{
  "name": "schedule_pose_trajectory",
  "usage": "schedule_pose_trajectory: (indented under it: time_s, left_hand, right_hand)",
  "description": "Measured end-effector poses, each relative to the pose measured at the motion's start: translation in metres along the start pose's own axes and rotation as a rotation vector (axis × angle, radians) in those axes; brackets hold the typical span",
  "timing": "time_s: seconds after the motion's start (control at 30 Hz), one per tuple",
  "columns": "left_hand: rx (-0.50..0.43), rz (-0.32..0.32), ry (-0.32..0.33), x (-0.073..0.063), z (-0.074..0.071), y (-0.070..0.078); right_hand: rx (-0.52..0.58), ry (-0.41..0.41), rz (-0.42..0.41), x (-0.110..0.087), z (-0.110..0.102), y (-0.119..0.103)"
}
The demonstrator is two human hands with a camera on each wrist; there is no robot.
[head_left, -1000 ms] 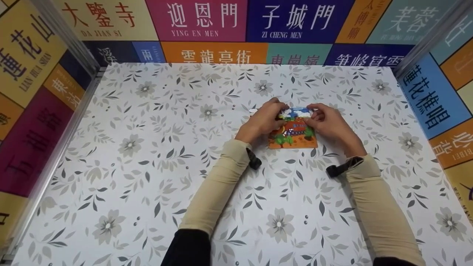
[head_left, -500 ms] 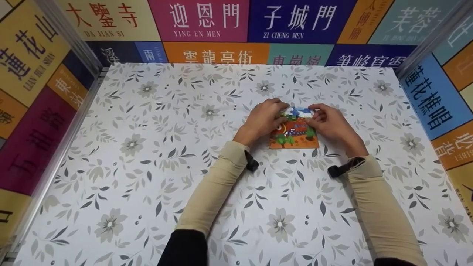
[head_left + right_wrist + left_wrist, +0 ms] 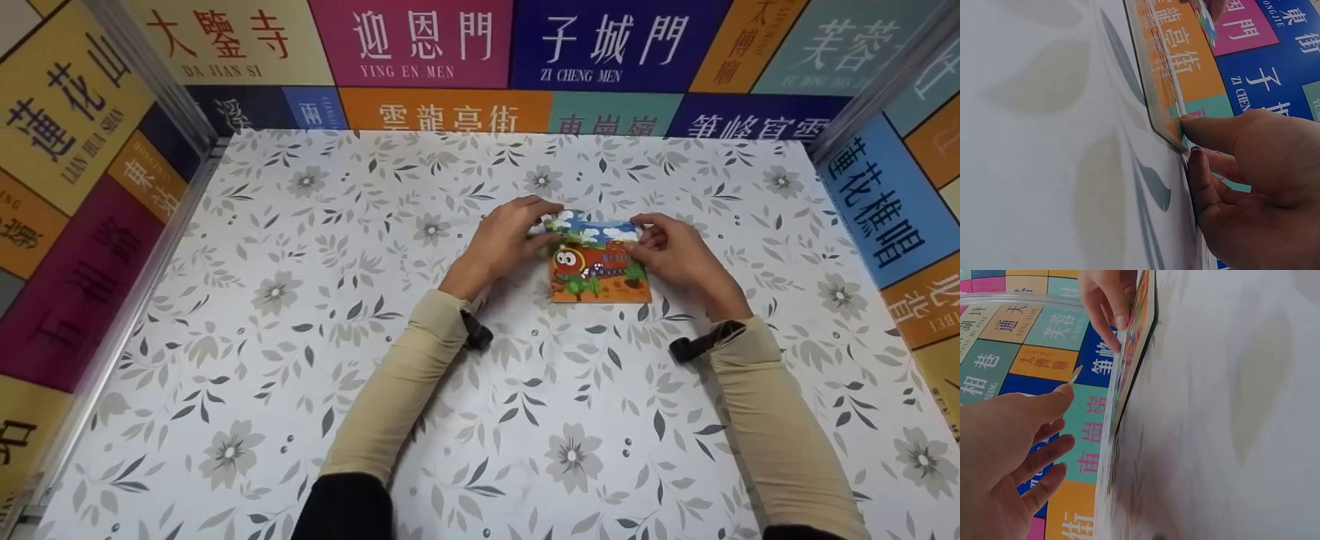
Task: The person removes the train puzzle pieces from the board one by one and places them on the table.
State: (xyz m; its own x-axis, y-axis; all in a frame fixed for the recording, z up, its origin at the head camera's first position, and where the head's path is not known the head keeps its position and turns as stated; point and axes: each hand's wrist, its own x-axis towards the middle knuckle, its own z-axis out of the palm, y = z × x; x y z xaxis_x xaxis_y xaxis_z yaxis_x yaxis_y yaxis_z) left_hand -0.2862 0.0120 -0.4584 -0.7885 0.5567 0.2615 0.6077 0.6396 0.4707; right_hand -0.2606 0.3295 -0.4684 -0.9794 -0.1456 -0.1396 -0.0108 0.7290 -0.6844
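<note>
A square jigsaw puzzle (image 3: 604, 274) with a cartoon train lies on the table, blue sky at its far side and orange ground nearest. My left hand (image 3: 506, 236) is at its upper left corner, pinching a small puzzle piece (image 3: 1206, 23) between thumb and fingers. Seen in the left wrist view, that piece (image 3: 1076, 374) stands edge-on at the thumb tip, raised off the board. My right hand (image 3: 671, 247) pinches the puzzle's right edge near the far corner. Its thumb lies on the board's face, and the index fingertip is right at the side.
The table (image 3: 360, 420) is covered with a white floral cloth. Coloured panels with large lettering (image 3: 420, 45) form walls at the back, left and right. A small black camera is strapped to each wrist.
My left hand has shifted left, off the puzzle's upper left part, uncovering the train's face and more sky. My right hand keeps its place at the right edge.
</note>
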Motion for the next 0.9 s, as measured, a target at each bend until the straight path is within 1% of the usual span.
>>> schedule_pose_trajectory:
  time_s: [0.2,0.37,0.47,0.57,0.7,0.9]
  left_hand:
    - [-0.020,-0.034,0.023,-0.014,-0.012,-0.016]
    - [-0.030,-0.055,0.035,-0.026,-0.022,-0.031]
    - [-0.047,-0.066,0.042,-0.032,-0.027,-0.038]
    - [-0.063,-0.081,0.047,-0.037,-0.031,-0.045]
    - [-0.054,-0.106,0.041,-0.043,-0.035,-0.052]
    - [-0.048,-0.158,0.014,-0.053,-0.039,-0.063]
  right_hand:
    - [0.009,-0.010,0.026,0.001,0.000,0.001]
    - [0.003,-0.008,0.023,0.002,-0.001,0.001]
    - [-0.005,-0.005,0.013,0.001,-0.001,0.002]
    - [-0.025,0.004,-0.029,0.001,0.000,0.003]
    - [-0.040,0.022,-0.070,0.001,0.001,0.004]
    - [-0.027,0.022,-0.031,0.001,0.001,0.003]
